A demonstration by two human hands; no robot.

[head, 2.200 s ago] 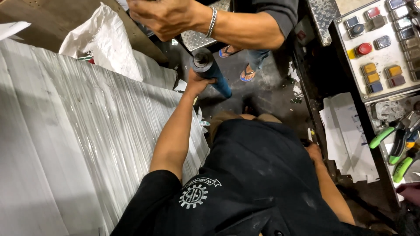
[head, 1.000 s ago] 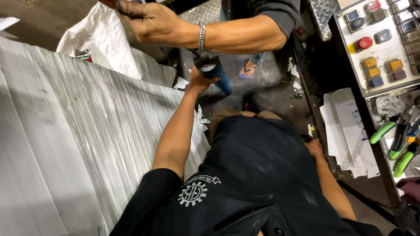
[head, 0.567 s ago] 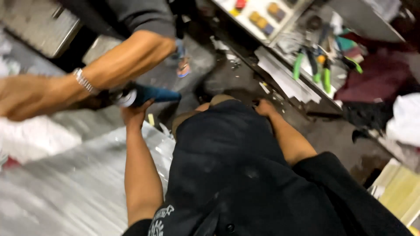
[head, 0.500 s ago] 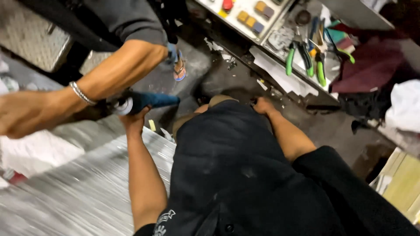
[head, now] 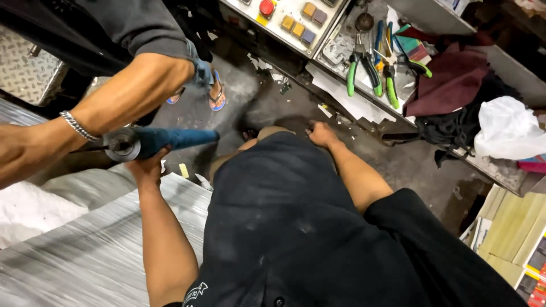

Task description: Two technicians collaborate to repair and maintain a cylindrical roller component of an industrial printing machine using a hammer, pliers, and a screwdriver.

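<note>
- The left hand [head: 149, 169] sits at about nine o'clock in the view, arm stretched straight out from the shoulder, elbow locked, palm turned up.
- Its fingers are cupped around the underside of the blue roller tool [head: 153, 142], holding it from below near the round metal end.
- The blue roller tool lies almost level, metal disc end toward nine o'clock, blue handle pointing toward three o'clock, above the edge of the shiny paper stack [head: 85, 250].
- The right hand [head: 322, 134] is out at roughly one o'clock, arm reaching forward and slightly bent, knuckles up.
- Its fingers look curled down toward the floor [head: 267, 96]; whether they grip anything cannot be told from here.
- A co-worker's forearm [head: 108, 108] cuts in from ten o'clock, wearing a silver bracelet [head: 78, 126], and crosses just above the tool's metal end; that hand is out of view.
- At twelve o'clock, the control panel [head: 290, 17] with coloured buttons; just beside it, green-handled pliers [head: 369, 71] on the shelf.
- At three o'clock, a white plastic bag [head: 509, 128] rests on the ledge.
</note>
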